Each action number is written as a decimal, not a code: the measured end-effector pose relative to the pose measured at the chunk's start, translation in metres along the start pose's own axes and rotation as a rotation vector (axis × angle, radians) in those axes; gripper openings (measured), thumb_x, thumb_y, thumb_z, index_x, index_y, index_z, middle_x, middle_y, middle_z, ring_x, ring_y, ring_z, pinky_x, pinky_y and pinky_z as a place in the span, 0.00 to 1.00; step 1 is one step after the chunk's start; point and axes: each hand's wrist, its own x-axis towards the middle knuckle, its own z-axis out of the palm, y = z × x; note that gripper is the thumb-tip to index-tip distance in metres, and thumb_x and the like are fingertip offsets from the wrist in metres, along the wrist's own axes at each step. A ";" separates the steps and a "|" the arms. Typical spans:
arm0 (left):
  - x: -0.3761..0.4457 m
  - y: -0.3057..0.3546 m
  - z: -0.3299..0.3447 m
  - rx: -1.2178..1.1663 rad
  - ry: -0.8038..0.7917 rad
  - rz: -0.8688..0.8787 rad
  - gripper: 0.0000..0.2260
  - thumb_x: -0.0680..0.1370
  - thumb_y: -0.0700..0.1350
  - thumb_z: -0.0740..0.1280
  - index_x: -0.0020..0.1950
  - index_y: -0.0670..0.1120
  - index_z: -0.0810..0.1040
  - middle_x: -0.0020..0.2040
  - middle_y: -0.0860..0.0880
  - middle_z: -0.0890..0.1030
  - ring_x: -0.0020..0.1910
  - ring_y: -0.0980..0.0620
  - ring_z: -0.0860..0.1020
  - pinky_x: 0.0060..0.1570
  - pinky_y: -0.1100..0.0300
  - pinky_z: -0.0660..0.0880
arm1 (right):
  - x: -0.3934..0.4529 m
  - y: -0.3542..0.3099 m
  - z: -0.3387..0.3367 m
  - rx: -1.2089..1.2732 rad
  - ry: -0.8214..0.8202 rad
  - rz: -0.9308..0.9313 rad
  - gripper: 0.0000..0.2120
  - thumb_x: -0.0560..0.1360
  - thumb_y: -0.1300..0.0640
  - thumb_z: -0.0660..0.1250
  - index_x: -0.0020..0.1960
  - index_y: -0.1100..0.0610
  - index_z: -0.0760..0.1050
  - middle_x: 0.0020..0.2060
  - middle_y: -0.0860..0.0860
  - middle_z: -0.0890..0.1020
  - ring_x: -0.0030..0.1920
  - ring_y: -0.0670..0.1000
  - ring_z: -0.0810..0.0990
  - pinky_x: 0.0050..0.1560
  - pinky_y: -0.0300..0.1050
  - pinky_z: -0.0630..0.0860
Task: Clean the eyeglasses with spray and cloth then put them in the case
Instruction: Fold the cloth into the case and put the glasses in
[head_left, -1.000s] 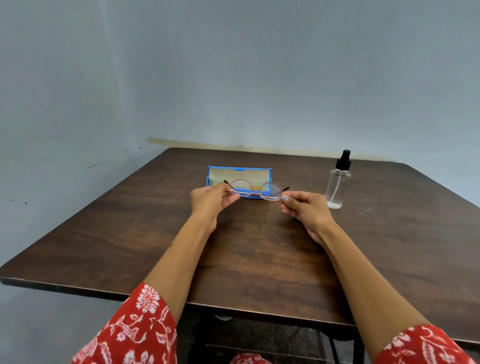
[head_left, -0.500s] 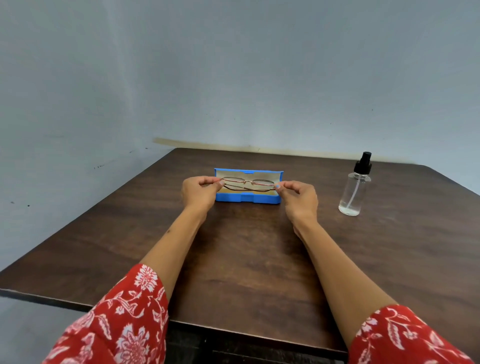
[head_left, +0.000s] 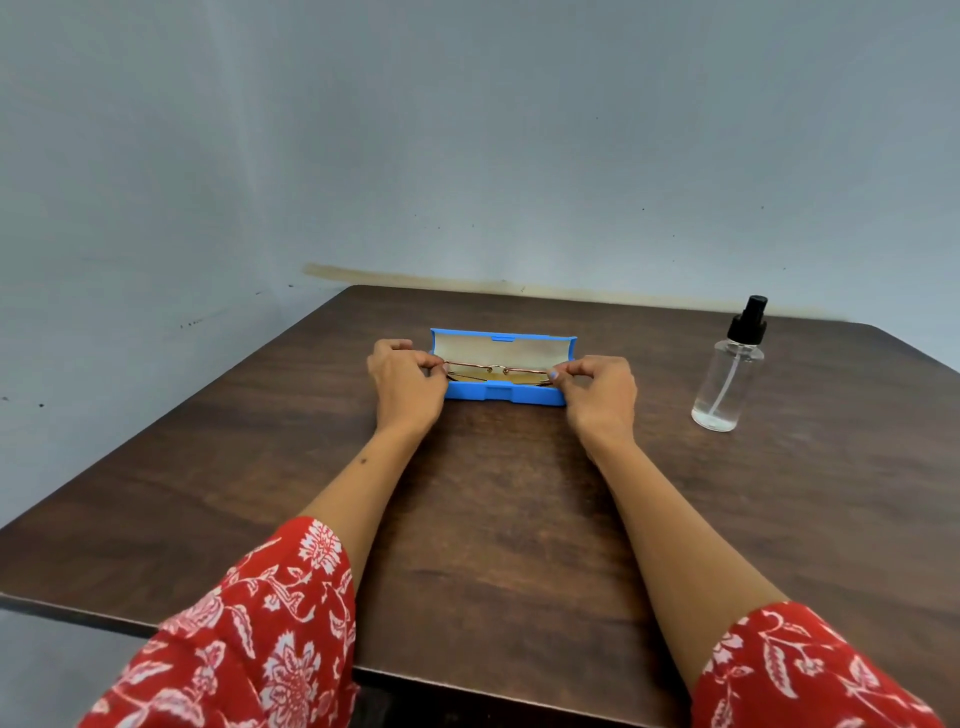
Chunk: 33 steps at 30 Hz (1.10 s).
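Two hands were on the eyeglasses (head_left: 497, 371) at this moment, one at each end of the folded frame. The left hand (head_left: 408, 387) pinched the left end between thumb and fingertips; the right hand (head_left: 597, 388) pinched the right end in the same way. Each grip was therefore narrow and closed on the frame.

Change over the last second: the eyeglasses had been held up in front of the blue case (head_left: 503, 366), clear of it, with the lenses facing the person. Half a second later they were level over the open tray. Now they sat low inside the tray, their frame running along its length, below the raised lid with its beige lining. Whether the frame fully rested on the lining or was partly carried by the fingers could not be told.

Meaning for the task: the placing step appeared nearly complete. By this reading, the remaining actions were to release both ends and, if required, fold the lid down. A snagged temple under the lid edge would be the likely fault.

Other items: the spray bottle (head_left: 730, 371) stood upright on the counter (head_left: 493, 519), well apart to the right of the case, untouched. No separate cleaning cloth could be made out.
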 end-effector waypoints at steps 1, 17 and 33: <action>-0.001 0.000 0.000 0.019 -0.008 0.019 0.08 0.75 0.40 0.68 0.52 0.40 0.82 0.63 0.42 0.70 0.65 0.47 0.66 0.53 0.71 0.57 | -0.001 0.000 -0.001 -0.004 0.005 -0.008 0.05 0.73 0.55 0.71 0.48 0.53 0.83 0.57 0.52 0.77 0.59 0.49 0.73 0.51 0.39 0.68; -0.006 0.007 0.001 -0.126 0.026 0.072 0.08 0.72 0.42 0.67 0.49 0.44 0.73 0.55 0.48 0.70 0.51 0.50 0.75 0.46 0.62 0.72 | -0.009 -0.006 -0.009 0.234 0.169 0.045 0.21 0.76 0.46 0.64 0.63 0.58 0.69 0.58 0.53 0.75 0.58 0.51 0.74 0.58 0.46 0.71; 0.007 0.041 0.050 -0.431 0.101 -0.406 0.28 0.78 0.63 0.50 0.58 0.42 0.74 0.55 0.43 0.78 0.55 0.46 0.75 0.51 0.53 0.69 | 0.009 -0.002 -0.010 0.218 0.028 -0.005 0.20 0.78 0.39 0.57 0.56 0.54 0.75 0.44 0.52 0.81 0.43 0.49 0.77 0.38 0.38 0.68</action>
